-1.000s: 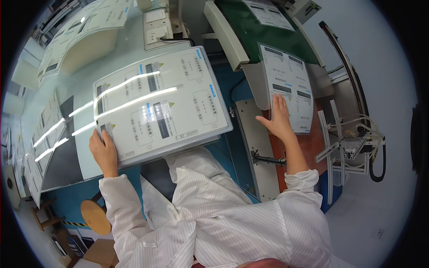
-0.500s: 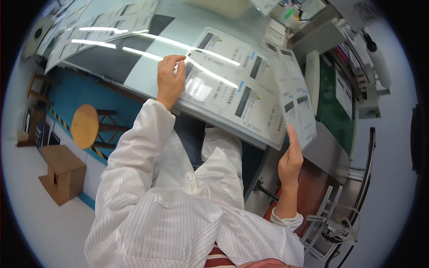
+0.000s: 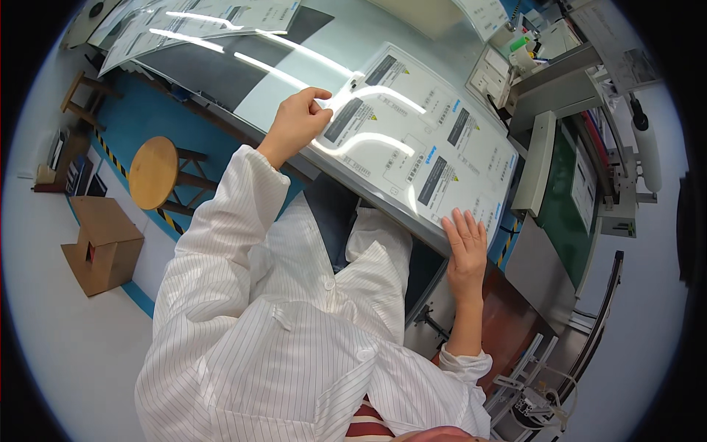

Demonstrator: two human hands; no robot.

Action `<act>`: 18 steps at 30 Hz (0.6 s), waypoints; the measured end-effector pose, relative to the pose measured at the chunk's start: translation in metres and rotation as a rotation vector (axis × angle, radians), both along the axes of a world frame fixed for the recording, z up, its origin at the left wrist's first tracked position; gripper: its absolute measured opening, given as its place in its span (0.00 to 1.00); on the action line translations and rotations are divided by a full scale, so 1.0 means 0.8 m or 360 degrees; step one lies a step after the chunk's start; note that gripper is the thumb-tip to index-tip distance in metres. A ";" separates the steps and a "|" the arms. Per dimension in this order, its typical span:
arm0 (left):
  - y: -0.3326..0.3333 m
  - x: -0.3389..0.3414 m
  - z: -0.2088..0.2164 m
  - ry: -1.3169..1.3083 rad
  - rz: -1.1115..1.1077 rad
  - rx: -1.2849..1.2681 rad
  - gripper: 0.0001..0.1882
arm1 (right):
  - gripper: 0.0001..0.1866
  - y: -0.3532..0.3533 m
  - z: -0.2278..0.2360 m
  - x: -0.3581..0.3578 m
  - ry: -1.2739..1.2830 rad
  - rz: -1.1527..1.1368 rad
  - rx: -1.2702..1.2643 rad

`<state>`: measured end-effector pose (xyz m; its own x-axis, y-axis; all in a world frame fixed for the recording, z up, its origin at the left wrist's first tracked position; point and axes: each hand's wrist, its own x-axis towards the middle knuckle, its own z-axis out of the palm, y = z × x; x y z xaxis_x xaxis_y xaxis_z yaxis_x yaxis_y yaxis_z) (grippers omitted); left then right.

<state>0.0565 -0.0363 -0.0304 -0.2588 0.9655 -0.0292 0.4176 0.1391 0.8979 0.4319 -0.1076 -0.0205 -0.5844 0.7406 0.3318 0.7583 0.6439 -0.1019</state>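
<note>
A glossy printed sheet [image 3: 412,140], whitish with dark label blocks, small yellow marks and blue print, lies flat at the near edge of the table. The left edge of this sheet is under the bent fingers of my left hand [image 3: 296,125]; thumb and forefinger close together there, and their exact contact is partly hidden. Spread out flat, my right hand [image 3: 465,250] rests on the sheet's near right corner. Bright lamp reflections cross the sheet's surface.
More printed sheets [image 3: 213,26] lie at the table's far left. To the right stands a machine with a green bed [image 3: 563,199] and a metal frame. A round wooden stool [image 3: 153,173] and an open cardboard box [image 3: 107,247] are on the floor at left.
The sheet that was tilted up at the right no longer shows raised. My right hand has moved up and flattened onto the corner. The view has shifted slightly.
</note>
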 end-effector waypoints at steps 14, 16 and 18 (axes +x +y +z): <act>0.008 0.018 -0.005 0.0493 0.0092 0.0041 0.15 | 0.21 0.006 -0.019 -0.004 0.0093 -0.0028 -0.0181; 0.009 0.017 -0.006 0.0539 0.0069 0.0045 0.14 | 0.21 0.006 -0.022 -0.004 0.0110 -0.0045 -0.0173; 0.008 0.018 -0.004 0.0578 0.0065 0.0038 0.14 | 0.21 0.003 -0.024 -0.004 0.0126 -0.0077 -0.0169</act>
